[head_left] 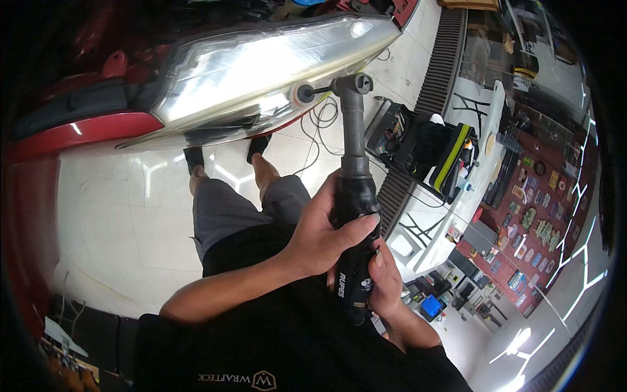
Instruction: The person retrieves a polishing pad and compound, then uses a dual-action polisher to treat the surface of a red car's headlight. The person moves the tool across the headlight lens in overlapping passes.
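A slim black and grey cordless polisher points away from me, its angled head reaching the headlight at the far end. Its small round pad, on a thin shaft, is at the lower edge of the car's large clear headlight; whether it presses on the lens is hard to tell. My left hand wraps round the middle of the body, thumb lying across the top. Further back, my right hand grips the handle end from the right side. Palms and some fingers are hidden behind the tool.
Red bodywork borders the headlight. Right of my legs, an open tool case stands by a dark floor grating. A cable loops over the white tiles. Beyond is a long white table.
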The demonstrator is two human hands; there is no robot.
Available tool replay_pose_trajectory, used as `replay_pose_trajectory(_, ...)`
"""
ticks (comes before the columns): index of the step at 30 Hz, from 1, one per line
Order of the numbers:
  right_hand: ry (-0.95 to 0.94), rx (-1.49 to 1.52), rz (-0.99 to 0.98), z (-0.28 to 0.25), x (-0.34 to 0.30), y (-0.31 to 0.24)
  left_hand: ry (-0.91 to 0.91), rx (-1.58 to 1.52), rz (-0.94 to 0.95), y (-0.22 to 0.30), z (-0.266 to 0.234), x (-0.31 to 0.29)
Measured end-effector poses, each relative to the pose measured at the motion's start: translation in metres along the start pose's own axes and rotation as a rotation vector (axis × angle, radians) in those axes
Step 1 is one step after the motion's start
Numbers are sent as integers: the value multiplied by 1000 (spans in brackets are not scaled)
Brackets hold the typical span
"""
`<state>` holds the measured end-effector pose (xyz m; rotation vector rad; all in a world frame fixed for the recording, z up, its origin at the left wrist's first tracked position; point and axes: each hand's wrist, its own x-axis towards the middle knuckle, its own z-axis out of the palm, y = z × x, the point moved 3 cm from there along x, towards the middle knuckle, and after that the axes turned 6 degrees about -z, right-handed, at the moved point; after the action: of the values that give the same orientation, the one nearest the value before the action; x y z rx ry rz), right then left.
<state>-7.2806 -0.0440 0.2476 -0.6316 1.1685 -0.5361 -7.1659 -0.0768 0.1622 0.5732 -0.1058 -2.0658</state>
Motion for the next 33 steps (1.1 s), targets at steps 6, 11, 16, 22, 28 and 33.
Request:
replay_pose_trajectory(6,28,34,-6,2,5,-3,-19,26,20,1,1,-1)
replay_pose_trajectory(11,31,41,-7,0,3,-4,-51,-19,-10,4,3,-1)
replay_pose_trajectory(16,47,81,26,-3,0,-2,-87,43,28,4,4,0)
replay_pose_trajectory(22,114,2,20,2,6,-7,-56,-67,-58,4,2,0)
replay_pose_trajectory(28,73,-16,52,0,7,-5,-20,-180,-78,4,4,-1)
replay_pose_trajectory(33,-27,167,-42,-4,1,5,23,-48,-196,9,-2,14)
